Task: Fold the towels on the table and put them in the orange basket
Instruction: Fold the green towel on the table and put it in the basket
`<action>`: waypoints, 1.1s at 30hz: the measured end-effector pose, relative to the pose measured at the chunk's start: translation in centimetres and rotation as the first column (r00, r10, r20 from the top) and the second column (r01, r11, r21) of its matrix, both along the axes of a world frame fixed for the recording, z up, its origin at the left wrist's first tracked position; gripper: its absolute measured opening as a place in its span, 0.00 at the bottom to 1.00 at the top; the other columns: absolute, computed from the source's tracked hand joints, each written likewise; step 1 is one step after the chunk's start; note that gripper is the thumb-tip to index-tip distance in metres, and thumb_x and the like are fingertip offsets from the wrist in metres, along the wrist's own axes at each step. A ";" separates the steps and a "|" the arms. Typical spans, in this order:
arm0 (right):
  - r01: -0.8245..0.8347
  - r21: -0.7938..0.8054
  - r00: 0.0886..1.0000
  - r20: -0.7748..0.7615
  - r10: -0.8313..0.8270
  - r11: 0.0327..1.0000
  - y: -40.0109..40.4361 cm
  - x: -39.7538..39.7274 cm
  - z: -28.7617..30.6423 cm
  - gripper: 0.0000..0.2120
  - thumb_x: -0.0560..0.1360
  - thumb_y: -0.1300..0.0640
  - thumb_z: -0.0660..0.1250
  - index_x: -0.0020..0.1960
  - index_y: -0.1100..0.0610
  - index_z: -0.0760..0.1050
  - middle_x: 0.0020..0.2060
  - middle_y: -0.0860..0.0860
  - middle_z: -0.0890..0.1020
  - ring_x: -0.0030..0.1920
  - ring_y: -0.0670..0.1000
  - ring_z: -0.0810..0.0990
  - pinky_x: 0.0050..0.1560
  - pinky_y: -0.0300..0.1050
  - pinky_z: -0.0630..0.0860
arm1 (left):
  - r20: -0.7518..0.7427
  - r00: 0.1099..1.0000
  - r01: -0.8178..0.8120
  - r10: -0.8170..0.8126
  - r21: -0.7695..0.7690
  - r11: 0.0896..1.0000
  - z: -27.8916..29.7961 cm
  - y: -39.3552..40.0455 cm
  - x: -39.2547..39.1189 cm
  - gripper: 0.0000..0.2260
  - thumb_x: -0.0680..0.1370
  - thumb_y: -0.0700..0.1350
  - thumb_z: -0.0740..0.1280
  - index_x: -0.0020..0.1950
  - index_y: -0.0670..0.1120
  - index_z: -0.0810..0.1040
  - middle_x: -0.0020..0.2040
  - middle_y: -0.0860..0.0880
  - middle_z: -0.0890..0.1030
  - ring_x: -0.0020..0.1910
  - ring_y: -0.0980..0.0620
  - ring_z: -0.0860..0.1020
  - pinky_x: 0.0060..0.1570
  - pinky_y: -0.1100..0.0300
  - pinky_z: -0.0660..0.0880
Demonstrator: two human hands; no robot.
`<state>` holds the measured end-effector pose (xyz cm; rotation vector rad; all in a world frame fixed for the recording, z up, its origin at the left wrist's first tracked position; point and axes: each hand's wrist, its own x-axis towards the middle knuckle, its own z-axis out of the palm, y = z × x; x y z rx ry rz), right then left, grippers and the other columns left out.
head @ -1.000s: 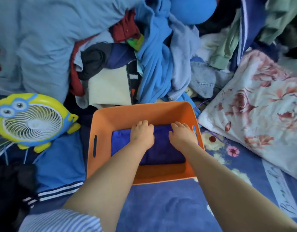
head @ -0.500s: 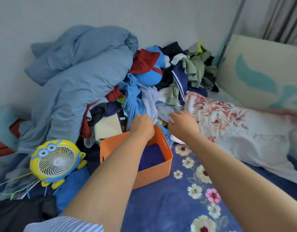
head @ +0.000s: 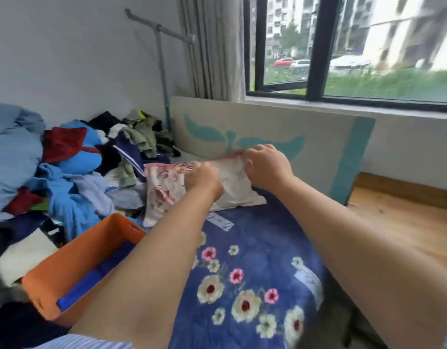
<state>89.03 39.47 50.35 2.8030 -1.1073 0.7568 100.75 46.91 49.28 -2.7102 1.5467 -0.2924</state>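
Currently both of my hands are out over the far part of the bed, on the white cloth with the red flower print (head: 167,190). My left hand (head: 203,180) has its fingers curled into the cloth near the middle of its upper edge. My right hand (head: 266,165) grips the same edge further right, knuckles up, fingers bent around the fabric. That edge is lifted and bunched between the two hands; the lower right corner of the cloth rests on the blue floral bedsheet (head: 255,248).

Orange basket (head: 66,268): near left, on the bed, tilted in view, partly behind my left forearm. A folded blue towel (head: 91,280) lies inside it.

Heap of mixed clothes (head: 74,172): far left, against the wall, just beyond the basket. Pale board with a teal pattern (head: 318,152): stands along the far side under the window (head: 356,46).
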 end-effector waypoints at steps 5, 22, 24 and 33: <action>0.230 -0.039 0.973 0.010 -0.230 0.972 -1.2 -14.8 1.6 0.15 0.76 0.57 0.57 0.61 0.59 0.72 0.61 0.56 0.76 0.63 0.57 0.71 0.59 0.48 0.71 | -0.030 0.963 0.265 -0.267 -0.051 0.963 1.6 -4.3 -12.6 0.17 0.78 0.45 0.56 0.64 0.41 0.72 0.65 0.42 0.71 0.66 0.42 0.66 0.61 0.51 0.68; 0.722 -0.009 0.692 0.001 -0.722 0.692 -5.9 -64.4 1.1 0.15 0.75 0.60 0.57 0.59 0.62 0.74 0.58 0.58 0.78 0.59 0.58 0.73 0.59 0.49 0.73 | -0.027 0.563 0.815 -0.826 -0.147 0.560 2.0 -19.2 -60.7 0.14 0.76 0.40 0.58 0.58 0.43 0.77 0.61 0.44 0.74 0.63 0.44 0.69 0.52 0.53 0.70; 0.753 0.008 0.658 -0.015 -0.753 0.658 -6.9 -68.7 0.5 0.16 0.75 0.60 0.57 0.61 0.61 0.73 0.59 0.58 0.77 0.61 0.58 0.72 0.60 0.50 0.71 | -0.041 0.528 0.835 -0.849 -0.161 0.527 1.4 -20.6 -64.9 0.14 0.75 0.39 0.58 0.57 0.43 0.77 0.60 0.44 0.74 0.62 0.44 0.69 0.50 0.53 0.70; 0.886 0.115 0.461 -0.106 -0.881 0.450 -13.3 -85.3 -4.2 0.16 0.75 0.60 0.58 0.61 0.60 0.74 0.59 0.59 0.77 0.60 0.59 0.73 0.55 0.48 0.72 | -0.102 0.436 0.895 -0.894 -0.050 0.442 -4.4 -30.6 -79.3 0.14 0.76 0.40 0.58 0.57 0.43 0.77 0.60 0.44 0.74 0.63 0.43 0.68 0.49 0.53 0.69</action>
